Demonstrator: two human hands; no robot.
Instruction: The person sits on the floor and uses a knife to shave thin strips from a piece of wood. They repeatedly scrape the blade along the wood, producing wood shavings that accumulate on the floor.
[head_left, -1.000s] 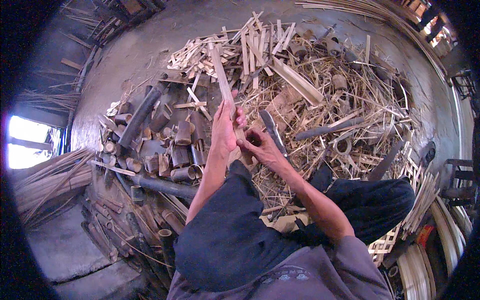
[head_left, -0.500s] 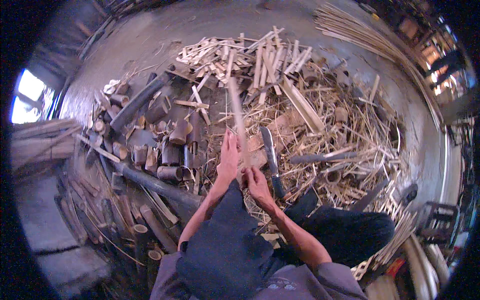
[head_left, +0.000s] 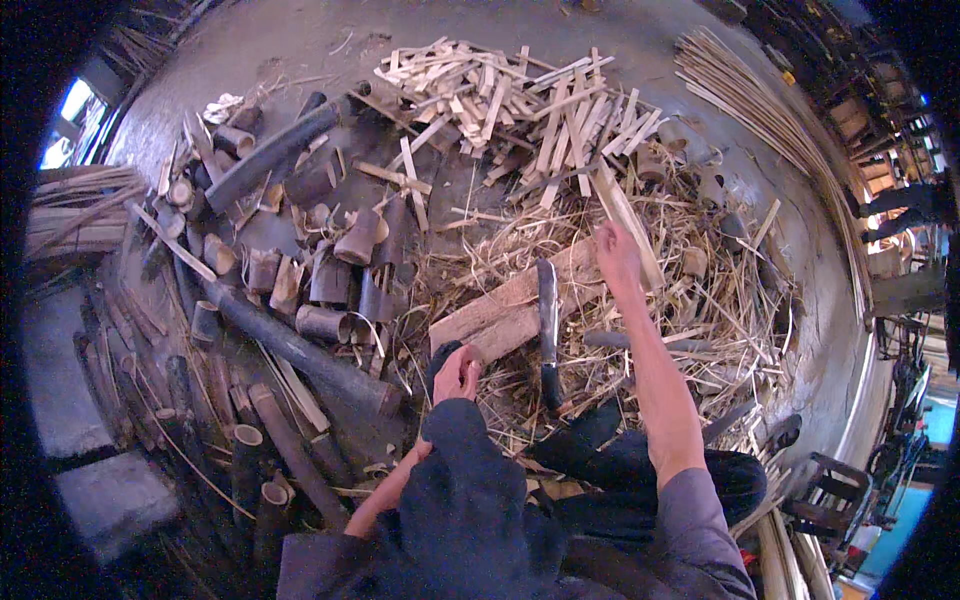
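My right hand point(head_left: 615, 250) is stretched out over the straw heap on the floor, fingers closed around the near end of a split bamboo slat point(head_left: 622, 208). The slat lies just short of the pale slat pile point(head_left: 520, 100), its long axis running away from me and a touch leftward. My left hand point(head_left: 458, 372) sits clenched by my knee; whether it holds anything, I cannot tell. A heavy knife point(head_left: 547, 330) rests across the wooden chopping block point(head_left: 510, 310). Best, I judge, to grip low and keep the slat in line.
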